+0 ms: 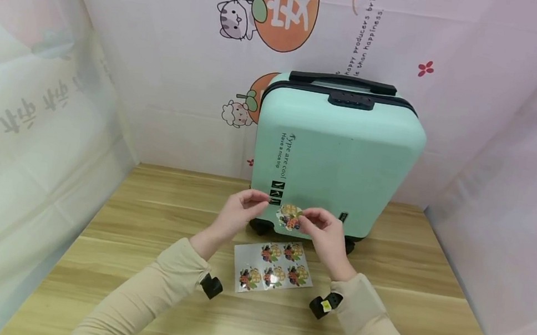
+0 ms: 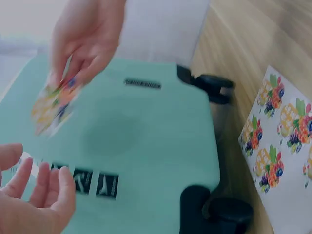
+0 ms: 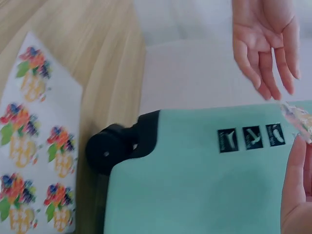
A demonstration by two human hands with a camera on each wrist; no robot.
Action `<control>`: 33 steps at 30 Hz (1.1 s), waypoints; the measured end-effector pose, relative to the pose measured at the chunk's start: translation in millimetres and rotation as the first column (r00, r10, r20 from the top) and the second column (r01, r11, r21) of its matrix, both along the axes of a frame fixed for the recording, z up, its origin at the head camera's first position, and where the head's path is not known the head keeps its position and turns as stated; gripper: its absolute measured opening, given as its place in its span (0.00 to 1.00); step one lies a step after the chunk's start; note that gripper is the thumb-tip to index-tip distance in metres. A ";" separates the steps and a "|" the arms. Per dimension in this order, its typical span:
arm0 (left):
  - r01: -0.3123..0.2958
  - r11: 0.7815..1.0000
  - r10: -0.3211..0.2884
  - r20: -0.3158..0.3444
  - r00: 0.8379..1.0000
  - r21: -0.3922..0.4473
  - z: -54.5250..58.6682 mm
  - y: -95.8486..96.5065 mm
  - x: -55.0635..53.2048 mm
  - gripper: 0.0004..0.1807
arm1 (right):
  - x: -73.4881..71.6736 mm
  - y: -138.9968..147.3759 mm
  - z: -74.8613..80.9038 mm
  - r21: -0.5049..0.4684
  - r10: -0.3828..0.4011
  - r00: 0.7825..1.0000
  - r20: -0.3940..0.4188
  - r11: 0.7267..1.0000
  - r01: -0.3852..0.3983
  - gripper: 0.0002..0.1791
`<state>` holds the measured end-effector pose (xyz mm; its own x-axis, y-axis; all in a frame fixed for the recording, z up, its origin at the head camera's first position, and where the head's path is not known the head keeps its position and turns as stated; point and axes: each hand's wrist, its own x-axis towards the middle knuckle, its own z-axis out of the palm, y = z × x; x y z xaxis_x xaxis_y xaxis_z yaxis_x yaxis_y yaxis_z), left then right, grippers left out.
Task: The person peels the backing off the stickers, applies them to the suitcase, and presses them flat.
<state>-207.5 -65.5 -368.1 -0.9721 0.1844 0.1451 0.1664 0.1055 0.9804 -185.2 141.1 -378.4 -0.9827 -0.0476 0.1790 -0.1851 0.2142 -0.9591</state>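
A fruit sticker [image 1: 288, 217] is pinched at its right edge between the thumb and fingers of my right hand [image 1: 326, 236], in front of the lower part of a mint-green suitcase [image 1: 334, 164]. To its left my left hand [image 1: 237, 214] hangs with fingers loosely bent and holds nothing. In the left wrist view the sticker [image 2: 56, 105] looks blurred, and the left hand's fingers [image 2: 46, 190] are spread apart from it. On the table below lies a sticker sheet [image 1: 273, 268] with several fruit stickers and a bare spot at its upper left.
The suitcase stands upright on the wooden table [image 1: 166, 222] against a printed cloth backdrop [image 1: 185, 68]. Black wheels [image 1: 261, 226] show at its base. Cloth walls [image 1: 16, 131] hang on both sides. Black wrist devices [image 1: 211, 286] sit at both cuffs.
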 end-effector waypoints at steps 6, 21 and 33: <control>-0.006 1.000 0.008 -0.104 0.995 0.013 0.9 12.3 0.1 0.12 | -5.7 -5.7 11.9 -0.098 0.056 0.998 -0.030 0.993 -0.059 0.12; -0.088 0.996 0.089 -0.260 0.961 0.015 45.3 28.4 -13.0 0.08 | -28.9 -6.0 46.7 -0.049 -0.099 0.948 -0.301 0.995 0.089 0.09; -0.117 0.989 0.140 -0.347 0.927 0.086 67.3 45.9 -26.4 0.11 | -45.5 -4.4 72.9 -0.078 -0.217 0.874 -0.435 0.976 0.203 0.10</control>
<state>-233.9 -19.6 -300.9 -0.8715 0.0406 0.4888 0.4904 0.0898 0.8669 -230.8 136.7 -305.5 -0.7892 0.1629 0.5921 -0.5420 0.2685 -0.7963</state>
